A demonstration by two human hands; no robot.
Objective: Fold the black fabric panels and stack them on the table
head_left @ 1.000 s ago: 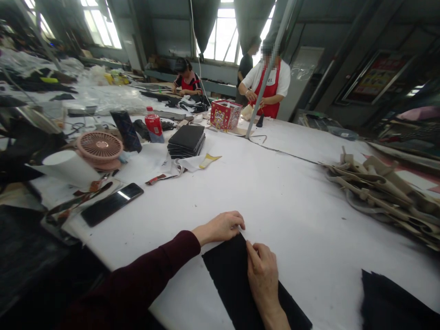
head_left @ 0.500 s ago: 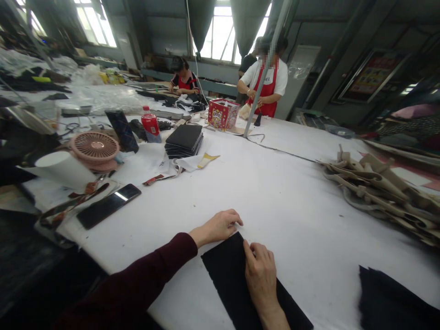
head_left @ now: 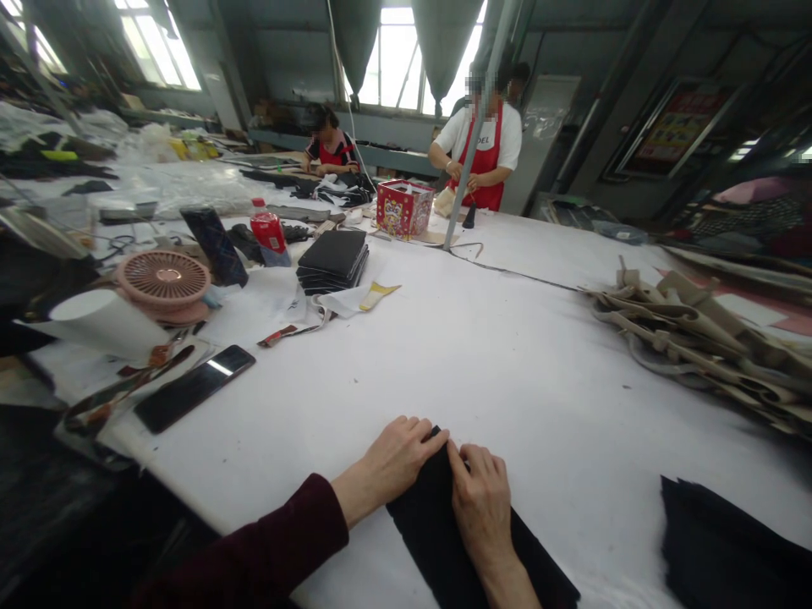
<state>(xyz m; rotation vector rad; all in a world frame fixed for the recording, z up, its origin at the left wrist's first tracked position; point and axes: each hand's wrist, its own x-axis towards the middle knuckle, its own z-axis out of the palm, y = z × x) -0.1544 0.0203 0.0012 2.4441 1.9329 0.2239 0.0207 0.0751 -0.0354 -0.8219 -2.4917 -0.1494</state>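
Observation:
A flat black piece of fabric (head_left: 426,520) lies slantwise on the white tabletop in front of me. My left hand (head_left: 397,461) comes over its far left corner, fingers together and bent onto the top edge. My right hand (head_left: 480,499) rests on the right side of the same piece, fingers curled, its index fingertip by the far corner close to the left fingertips. Both hands grip the cloth at that edge; the undersides of the fingers are hidden. Further right is another dark piece of fabric (head_left: 729,545), partly out of view.
A phone (head_left: 196,387), a pink fan (head_left: 165,283) and a red-labelled bottle (head_left: 269,235) are on the left. Beyond stand a stack of black pieces (head_left: 333,258), a red box (head_left: 404,209) and a pole (head_left: 466,161). Tan scraps (head_left: 698,338) pile up right. Two co-workers work opposite.
My left hand has come down and nearer, from beyond the fabric's far edge onto its corner. My right hand has stayed on the fabric. The view has shifted slightly.

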